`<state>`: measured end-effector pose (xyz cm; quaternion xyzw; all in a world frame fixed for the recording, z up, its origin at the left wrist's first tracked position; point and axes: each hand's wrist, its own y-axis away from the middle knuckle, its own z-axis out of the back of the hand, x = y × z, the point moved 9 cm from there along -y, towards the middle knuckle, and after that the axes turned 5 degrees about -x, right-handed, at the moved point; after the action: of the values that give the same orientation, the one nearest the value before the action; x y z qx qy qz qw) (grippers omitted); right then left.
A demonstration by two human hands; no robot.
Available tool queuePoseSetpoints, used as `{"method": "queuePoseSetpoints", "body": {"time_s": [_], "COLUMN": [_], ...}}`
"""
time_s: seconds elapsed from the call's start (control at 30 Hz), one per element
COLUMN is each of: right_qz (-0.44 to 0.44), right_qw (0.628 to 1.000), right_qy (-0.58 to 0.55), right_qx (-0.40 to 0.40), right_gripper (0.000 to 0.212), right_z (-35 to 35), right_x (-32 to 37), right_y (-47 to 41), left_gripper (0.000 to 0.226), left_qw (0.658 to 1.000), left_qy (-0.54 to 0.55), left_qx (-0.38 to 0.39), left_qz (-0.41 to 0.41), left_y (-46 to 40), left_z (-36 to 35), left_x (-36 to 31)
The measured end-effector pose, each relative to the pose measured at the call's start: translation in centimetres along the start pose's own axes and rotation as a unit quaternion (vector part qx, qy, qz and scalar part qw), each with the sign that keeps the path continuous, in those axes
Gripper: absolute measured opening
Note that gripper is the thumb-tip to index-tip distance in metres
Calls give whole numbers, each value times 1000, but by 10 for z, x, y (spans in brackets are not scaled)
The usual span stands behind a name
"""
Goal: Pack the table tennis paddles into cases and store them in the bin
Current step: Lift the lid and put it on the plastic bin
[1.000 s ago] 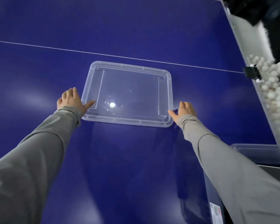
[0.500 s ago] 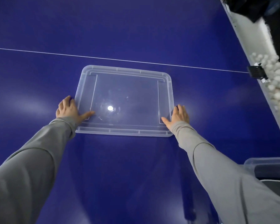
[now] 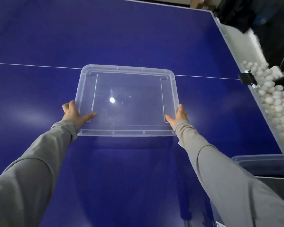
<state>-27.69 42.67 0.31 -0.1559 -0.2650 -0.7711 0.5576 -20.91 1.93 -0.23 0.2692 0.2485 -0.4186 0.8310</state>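
Observation:
A clear plastic bin lid (image 3: 128, 89) is held flat a little above the blue table tennis table (image 3: 121, 33), casting a shadow below its near edge. My left hand (image 3: 74, 114) grips its left side, thumb on top and fingers under the rim. At the opposite side my right hand (image 3: 179, 116) grips the same way. The rim of a clear bin (image 3: 259, 158) shows at the lower right, below the table's edge. No paddles or cases are in view.
A long clear trough (image 3: 279, 105) full of white balls runs along the table's right edge, with a black clip (image 3: 247, 78) on its rim. A white centre line (image 3: 31, 65) crosses the table. Dark objects sit beyond the far right corner.
Both hands closed in from beside the lid onto its edges and took hold of it. The lid has come off the table and nearer to me.

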Motion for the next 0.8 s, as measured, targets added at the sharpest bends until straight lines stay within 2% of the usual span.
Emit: {"method": "queuePoseSetpoints", "body": {"time_s": [0.1,0.43,0.8], "right_qz": [5,42,81], "right_qw": [1000,995,989], "right_qy": [-27,-79,-105], "right_qx": [-14,-43,-65], "right_gripper": [74,75,75], "right_z": [26,113,225], "right_x": [2,-12,-117], "right_y": [5,39,95], "left_gripper": [93,94,91], "left_qw": [1000,997,991], "left_qy": [16,49,90], "left_qx": [-3,-37,-92], "left_qz": [26,37,38], "left_y": [9,89,263], "left_z": [12,35,26], "left_x": [-12,-56,-115]}}
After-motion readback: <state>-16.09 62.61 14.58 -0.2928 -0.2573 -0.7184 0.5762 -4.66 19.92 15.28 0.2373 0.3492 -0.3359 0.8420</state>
